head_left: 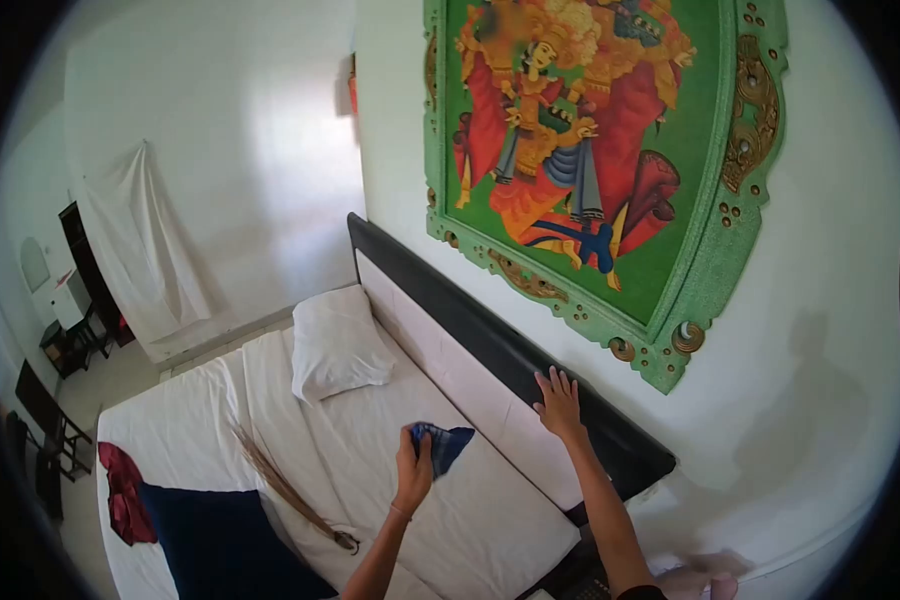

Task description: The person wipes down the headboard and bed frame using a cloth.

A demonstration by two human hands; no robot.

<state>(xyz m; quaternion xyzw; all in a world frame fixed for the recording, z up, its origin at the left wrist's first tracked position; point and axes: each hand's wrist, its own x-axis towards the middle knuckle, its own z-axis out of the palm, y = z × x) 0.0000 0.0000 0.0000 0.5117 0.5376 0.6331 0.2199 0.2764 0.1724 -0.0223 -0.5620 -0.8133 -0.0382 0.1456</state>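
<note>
My left hand (413, 472) is closed round a blue patterned cloth (448, 446), held above the white bed sheet (490, 500). A corner of the cloth sticks out to the right of the fingers. Over at the headboard (510, 370), my right hand (558, 404) lies with its fingers spread at the black top edge and holds nothing. The headboard has a pale padded front under that black edge.
On the bed are a white pillow (338, 343), a stick broom (288, 487), a dark blue pillow (225, 540) and a dark red cloth (128, 492). A green-framed painting (590, 150) hangs above the headboard. Chairs (50, 410) stand at the far left.
</note>
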